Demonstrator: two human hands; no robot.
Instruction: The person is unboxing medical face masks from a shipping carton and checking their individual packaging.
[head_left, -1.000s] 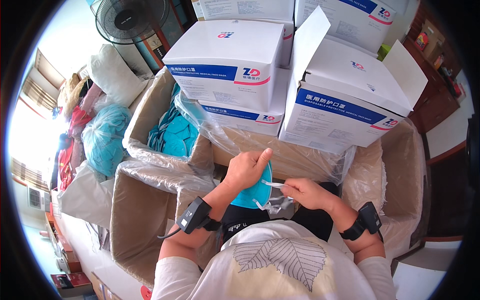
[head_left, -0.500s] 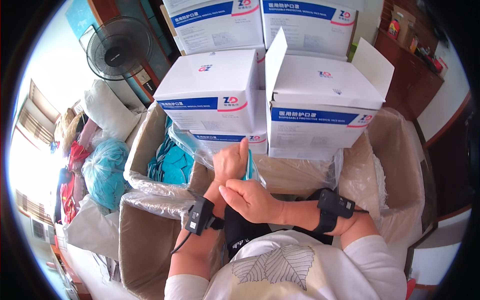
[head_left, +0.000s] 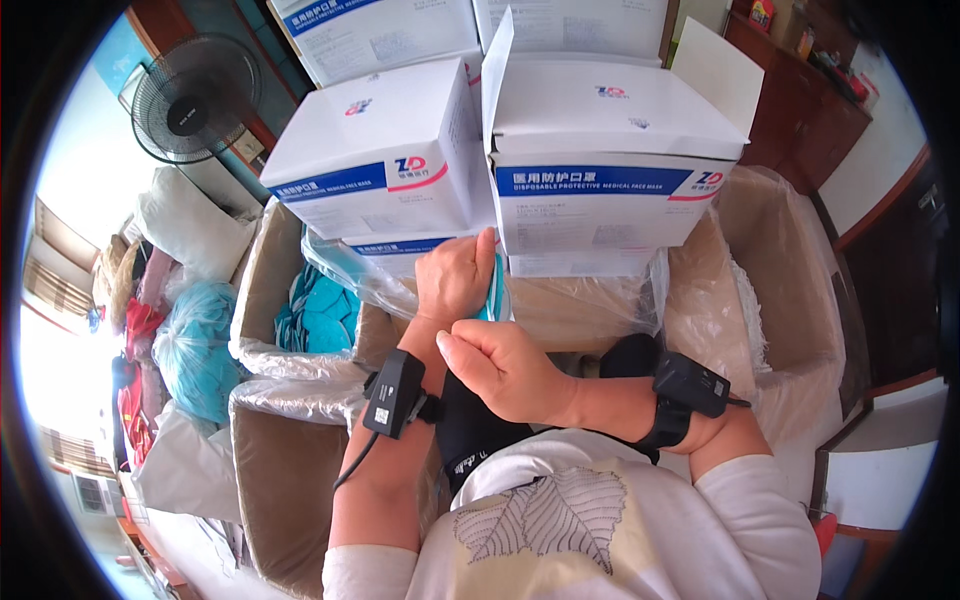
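My left hand (head_left: 455, 278) is closed, thumb pointing up, in front of the white cartons. A thin bundle of blue face masks (head_left: 496, 288) shows along its right side, held in its fingers. Closer to my body, my right hand (head_left: 508, 372) is curled into a fist beside my left wrist. Its fingertips are turned away, so anything inside it is hidden. Ahead stand a closed white carton (head_left: 370, 140) with a blue stripe and, to its right, another white carton (head_left: 610, 150) with raised side flaps.
At the left, a plastic-lined box (head_left: 262, 290) holds loose blue masks. Another lined box (head_left: 290, 490) stands nearer me, and a third (head_left: 790, 270) at the right. Beyond are a fan (head_left: 195, 98) and a bag of blue material (head_left: 195, 335). Black devices are strapped to both my forearms.
The view has shifted, so the cartons appear farther left and higher. My left hand has moved forward, away from my right fist, still holding the masks.
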